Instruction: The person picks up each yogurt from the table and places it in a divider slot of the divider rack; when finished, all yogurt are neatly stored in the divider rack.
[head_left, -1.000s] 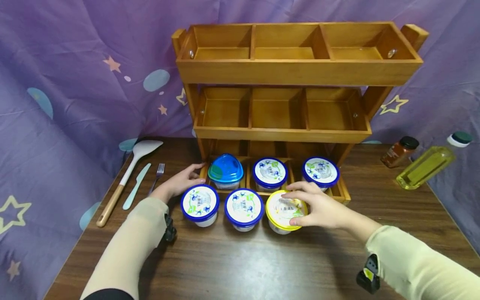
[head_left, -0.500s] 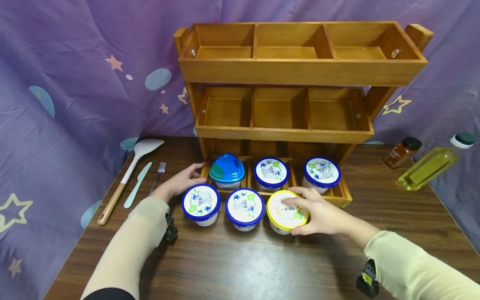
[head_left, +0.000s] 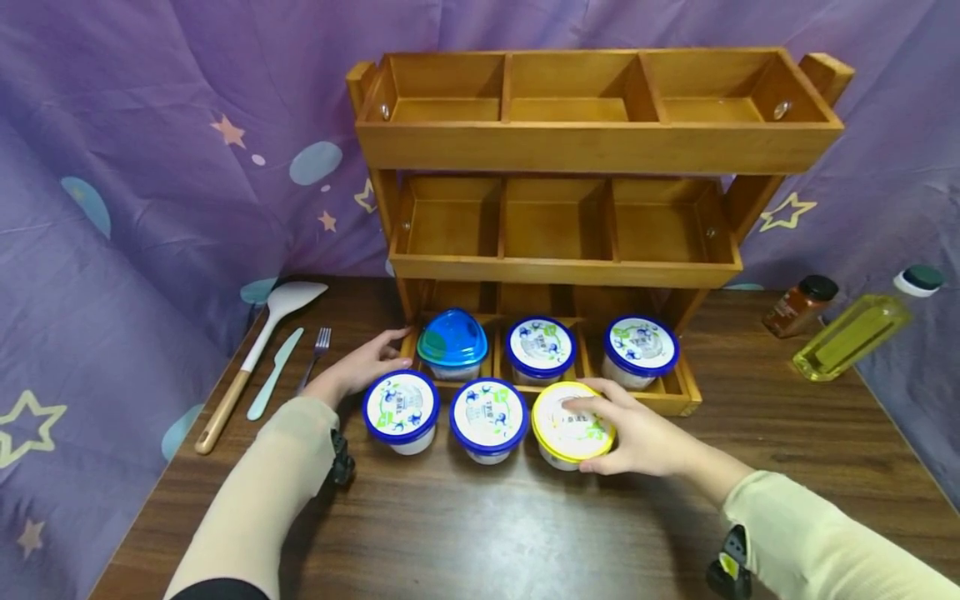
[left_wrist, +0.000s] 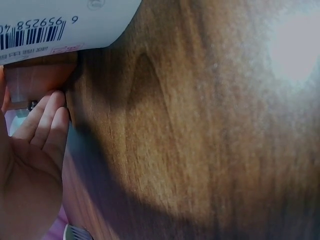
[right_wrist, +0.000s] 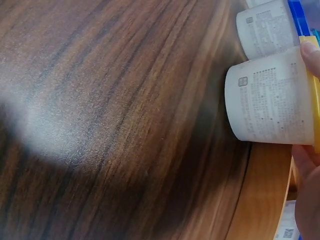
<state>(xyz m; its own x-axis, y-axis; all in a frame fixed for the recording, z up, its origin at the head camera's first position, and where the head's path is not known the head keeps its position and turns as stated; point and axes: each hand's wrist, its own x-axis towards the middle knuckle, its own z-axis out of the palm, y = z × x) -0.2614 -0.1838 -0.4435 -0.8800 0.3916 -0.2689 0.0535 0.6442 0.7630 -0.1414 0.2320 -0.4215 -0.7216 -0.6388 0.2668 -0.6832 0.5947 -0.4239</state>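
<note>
Wooden rack (head_left: 570, 267): upper and middle tiers, three open compartments each, reachable from above and in front; bottom tier filled by a blue-topped container (head_left: 452, 343) and two blue-lidded cups (head_left: 540, 347) (head_left: 641, 346). Directly before the rack, three cups in a row block the front edge, the yellow-lidded cup (head_left: 572, 423) rightmost. Bare tabletop (head_left: 525, 533) lies before that row; utensils (head_left: 273, 358) left of the rack, bottles (head_left: 847, 329) right.

Head overview; wrists near table (head_left: 525, 533).

A spatula (head_left: 258, 350), knife (head_left: 274, 372) and fork (head_left: 315, 354) lie left; 2 bottles (head_left: 851, 333) right.
</note>
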